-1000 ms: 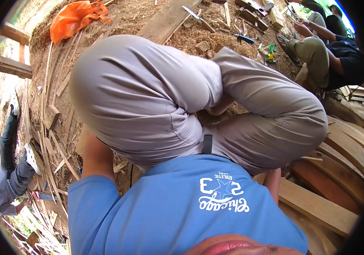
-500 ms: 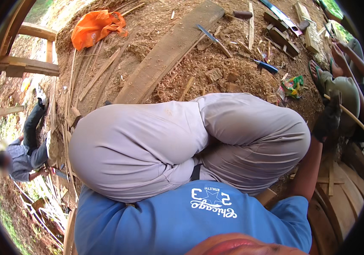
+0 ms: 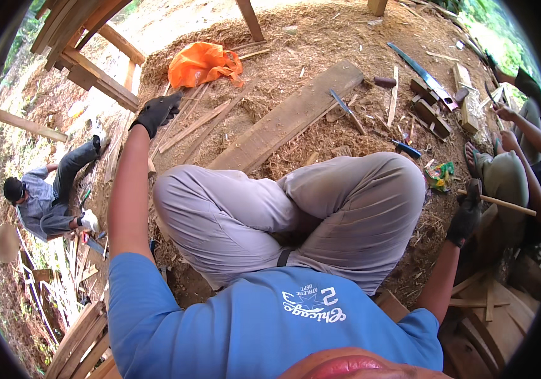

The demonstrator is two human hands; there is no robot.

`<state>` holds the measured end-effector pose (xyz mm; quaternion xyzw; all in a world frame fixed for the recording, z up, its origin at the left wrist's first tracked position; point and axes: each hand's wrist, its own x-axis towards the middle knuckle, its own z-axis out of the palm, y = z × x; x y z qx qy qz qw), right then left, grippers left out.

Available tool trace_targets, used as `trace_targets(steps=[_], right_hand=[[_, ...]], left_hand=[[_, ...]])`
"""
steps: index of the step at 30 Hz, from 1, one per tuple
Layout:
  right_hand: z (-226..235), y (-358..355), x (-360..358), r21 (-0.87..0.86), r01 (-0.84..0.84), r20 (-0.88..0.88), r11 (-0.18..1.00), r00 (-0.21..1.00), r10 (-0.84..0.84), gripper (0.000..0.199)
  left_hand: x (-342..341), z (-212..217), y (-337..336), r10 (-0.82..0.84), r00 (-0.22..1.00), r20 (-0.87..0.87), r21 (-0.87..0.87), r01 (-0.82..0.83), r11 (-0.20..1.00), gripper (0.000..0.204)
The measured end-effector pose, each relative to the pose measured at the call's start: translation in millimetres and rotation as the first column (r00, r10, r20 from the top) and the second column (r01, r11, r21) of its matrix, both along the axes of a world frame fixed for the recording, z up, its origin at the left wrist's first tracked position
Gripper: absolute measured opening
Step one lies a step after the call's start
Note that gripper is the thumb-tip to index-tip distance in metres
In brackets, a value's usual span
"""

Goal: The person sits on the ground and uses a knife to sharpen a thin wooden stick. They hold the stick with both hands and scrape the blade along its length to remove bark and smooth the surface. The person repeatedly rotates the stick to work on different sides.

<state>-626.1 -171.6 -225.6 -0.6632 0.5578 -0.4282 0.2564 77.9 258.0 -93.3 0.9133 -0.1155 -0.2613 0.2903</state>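
My right hand (image 3: 465,218), in a dark glove, is closed around a thin pale wooden stick (image 3: 509,205) at the right, beside a seated person's knee. On the left, my gloved left hand (image 3: 158,114) reaches out over narrow wood strips (image 3: 196,129), just below an orange plastic bag (image 3: 202,64). Its fingers are loosely bent and somewhat apart, and I make out nothing in them. A wide plank (image 3: 289,117) lies on the ground beyond my bent knees. Across its right end rests a blue-bladed tool with a wooden handle (image 3: 348,112).
Wooden hand planes (image 3: 430,118), a handsaw (image 3: 423,77) and a blue-handled tool (image 3: 407,150) lie at the far right. One person (image 3: 516,174) sits close on the right, another (image 3: 43,199) farther left. A timber frame (image 3: 103,79) stands at upper left. Curved wood pieces (image 3: 81,344) lie at lower left.
My left arm has come into view and stretched out to the left. My right hand still grips the stick, now lower in the picture. The whole view has shifted, and my knees are farther apart.
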Motion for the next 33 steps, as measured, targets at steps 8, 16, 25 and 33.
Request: trace_targets(steps=[8,16,25,33], right_hand=[[109.8,34.3,98.4,-0.087,-0.106,0.087,0.991,0.990,0.113,0.048],[158.5,26.6,343.3,0.102,-0.667,-0.003,0.738,0.742,0.671,0.053],[-36.9,49.1,511.2,0.648,-0.737,-0.013,0.191,0.240,0.971,0.039],[-56.2,52.9,514.2,0.750,-0.660,-0.183,0.054,-0.128,0.975,0.029]], left_hand=[[-30.6,8.1,-115.3,-0.277,0.934,-0.227,-0.689,0.047,0.723,0.038],[-30.1,-114.0,-156.4,-0.342,0.936,-0.086,-0.665,0.202,0.719,0.037],[-11.5,-185.2,-190.9,-0.112,0.918,-0.380,-0.631,-0.169,0.758,0.037],[1.0,-192.1,-214.2,0.035,0.957,-0.287,-0.585,-0.205,0.785,0.038]])
